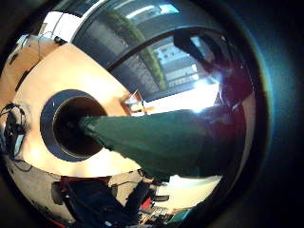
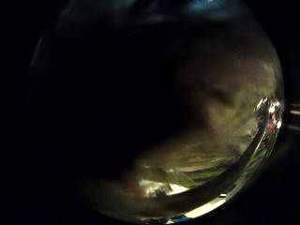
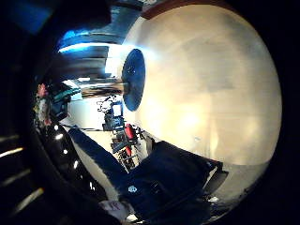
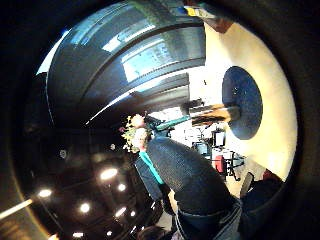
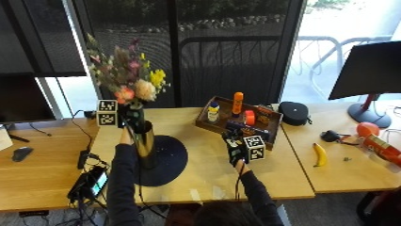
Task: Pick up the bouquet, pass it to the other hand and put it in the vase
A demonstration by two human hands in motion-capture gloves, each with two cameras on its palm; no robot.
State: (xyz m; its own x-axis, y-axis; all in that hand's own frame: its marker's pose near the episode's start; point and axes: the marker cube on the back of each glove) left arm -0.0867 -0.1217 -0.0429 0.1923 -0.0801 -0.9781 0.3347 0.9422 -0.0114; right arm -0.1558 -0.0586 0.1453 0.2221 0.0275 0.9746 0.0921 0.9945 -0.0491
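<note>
The left hand (image 5: 128, 115) grips the bouquet (image 5: 125, 80) by its green wrapped stems, whose tip hangs at the mouth of the metallic vase (image 5: 145, 143) on the dark round mat (image 5: 169, 160). The step in hand is the insertion; next, the stems likely need lowering straight down before release. The right hand (image 5: 236, 149) hovers well apart over the table (image 5: 206, 174), apparently holding nothing, fingers hard to make out.
</note>
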